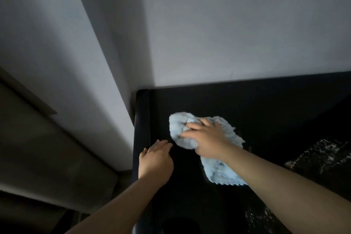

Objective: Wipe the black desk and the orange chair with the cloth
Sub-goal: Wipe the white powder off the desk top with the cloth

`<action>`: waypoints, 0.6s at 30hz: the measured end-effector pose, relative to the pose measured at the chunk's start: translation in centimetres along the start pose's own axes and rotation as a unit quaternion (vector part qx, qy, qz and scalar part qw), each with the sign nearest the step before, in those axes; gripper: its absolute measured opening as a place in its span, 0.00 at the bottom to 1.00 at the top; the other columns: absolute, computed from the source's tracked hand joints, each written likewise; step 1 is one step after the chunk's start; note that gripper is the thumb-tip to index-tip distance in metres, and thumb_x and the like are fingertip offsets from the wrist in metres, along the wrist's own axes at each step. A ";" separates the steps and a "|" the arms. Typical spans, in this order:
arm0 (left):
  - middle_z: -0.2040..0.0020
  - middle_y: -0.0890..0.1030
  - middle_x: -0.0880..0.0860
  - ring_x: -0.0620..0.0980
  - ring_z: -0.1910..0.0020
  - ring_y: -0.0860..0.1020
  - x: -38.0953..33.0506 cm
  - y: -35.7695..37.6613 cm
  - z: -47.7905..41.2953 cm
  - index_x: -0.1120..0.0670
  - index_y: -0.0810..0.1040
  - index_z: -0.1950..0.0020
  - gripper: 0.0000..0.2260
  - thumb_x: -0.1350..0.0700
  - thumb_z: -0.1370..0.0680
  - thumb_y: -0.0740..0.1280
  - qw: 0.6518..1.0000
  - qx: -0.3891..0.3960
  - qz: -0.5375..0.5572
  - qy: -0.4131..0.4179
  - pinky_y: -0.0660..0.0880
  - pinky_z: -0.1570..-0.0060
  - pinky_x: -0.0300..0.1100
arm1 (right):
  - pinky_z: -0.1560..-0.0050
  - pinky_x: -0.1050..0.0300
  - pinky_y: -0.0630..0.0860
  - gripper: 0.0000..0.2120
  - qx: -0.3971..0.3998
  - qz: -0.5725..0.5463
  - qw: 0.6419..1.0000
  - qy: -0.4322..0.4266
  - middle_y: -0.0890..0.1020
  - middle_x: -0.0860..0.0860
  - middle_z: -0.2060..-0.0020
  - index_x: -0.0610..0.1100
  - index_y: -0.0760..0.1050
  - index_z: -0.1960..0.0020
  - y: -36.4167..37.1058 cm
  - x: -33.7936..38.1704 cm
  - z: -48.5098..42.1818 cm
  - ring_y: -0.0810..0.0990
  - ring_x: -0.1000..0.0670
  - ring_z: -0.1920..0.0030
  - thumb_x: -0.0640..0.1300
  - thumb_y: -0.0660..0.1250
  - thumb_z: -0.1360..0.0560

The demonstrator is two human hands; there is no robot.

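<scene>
Right hand [207,138] flat on cloth [191,133], pressing it to surface [266,104] for wiping; left hand [154,159] flat, empty, bracing near edge.

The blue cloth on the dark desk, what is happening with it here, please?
A person is wiping the black desk near its back left corner. The right hand lies on a crumpled light blue cloth and presses it onto the desktop. The left hand rests flat on the desk beside it, close to the left edge, and holds nothing. Pale specks or streaks show on the surface to the right. No orange chair is in view.
</scene>
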State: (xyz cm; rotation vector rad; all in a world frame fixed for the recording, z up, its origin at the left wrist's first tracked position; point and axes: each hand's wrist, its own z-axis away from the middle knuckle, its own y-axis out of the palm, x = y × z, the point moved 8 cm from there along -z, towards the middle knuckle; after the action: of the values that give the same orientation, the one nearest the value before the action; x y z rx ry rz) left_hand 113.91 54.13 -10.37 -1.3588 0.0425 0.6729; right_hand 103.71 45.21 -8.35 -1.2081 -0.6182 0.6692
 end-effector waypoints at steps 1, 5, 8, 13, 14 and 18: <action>0.25 0.60 0.43 0.45 0.26 0.60 0.7 -0.8 0.0 0.45 0.62 0.26 0.22 0.57 0.20 0.54 1.000 -0.022 0.003 0.006 0.55 0.29 0.43 | 0.35 0.45 0.60 0.26 0.010 -0.004 0.999 -0.046 0.63 0.62 0.31 0.63 0.67 0.34 0.4 0.6 1.5 0.58 0.46 0.30 0.41 0.61 0.27; 0.24 0.58 0.46 0.50 0.27 0.62 4.7 -2.8 0.0 0.48 0.60 0.25 0.22 0.57 0.20 0.55 0.996 -0.074 0.021 -0.042 0.59 0.31 0.45 | 0.41 0.49 0.69 0.16 -0.012 -0.135 0.988 -0.075 0.73 0.60 0.40 0.57 0.76 0.43 -2.1 0.5 2.3 0.70 0.47 0.39 0.44 0.64 0.29; 0.25 0.59 0.49 0.57 0.35 0.70 6.6 -2.6 0.5 0.51 0.58 0.25 0.24 0.60 0.21 0.55 0.986 -0.067 0.111 -0.101 0.69 0.40 0.48 | 0.39 0.50 0.68 0.21 -0.157 -0.173 0.972 0.038 0.63 0.54 0.31 0.56 0.73 0.36 -5.8 -1.0 -2.1 0.68 0.43 0.37 0.44 0.66 0.29; 0.23 0.52 0.47 0.56 0.33 0.69 8.6 -2.1 1.9 0.48 0.51 0.23 0.27 0.60 0.21 0.55 0.972 -0.077 0.169 -0.143 0.68 0.44 0.46 | 0.31 0.40 0.55 0.29 -0.022 -0.105 0.989 0.104 0.44 0.49 0.24 0.66 0.61 0.31 -1.1 2.7 -8.3 0.57 0.40 0.28 0.51 0.65 0.30; 0.23 0.52 0.47 0.55 0.32 0.68 9.0 -2.0 2.0 0.48 0.52 0.23 0.27 0.60 0.21 0.55 0.970 -0.076 0.180 -0.142 0.68 0.43 0.46 | 0.31 0.37 0.54 0.29 -0.016 -0.079 0.993 0.087 0.47 0.49 0.24 0.66 0.61 0.31 -0.4 4.1 -8.5 0.56 0.40 0.28 0.52 0.64 0.30; 0.24 0.59 0.51 0.53 0.28 0.64 10.7 -2.1 2.6 0.51 0.56 0.24 0.25 0.62 0.20 0.54 0.963 -0.084 0.212 -0.144 0.64 0.37 0.44 | 0.34 0.37 0.58 0.25 -0.044 -0.059 0.997 -0.020 0.59 0.56 0.27 0.63 0.65 0.33 0.0 9.4 -5.6 0.59 0.43 0.31 0.49 0.63 0.29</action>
State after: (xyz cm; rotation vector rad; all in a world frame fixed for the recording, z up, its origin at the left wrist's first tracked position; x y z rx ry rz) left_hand 122.63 60.86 -12.22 -1.4142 0.0440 1.2563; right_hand 114.00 48.76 -8.99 -1.2309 -0.7542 0.5724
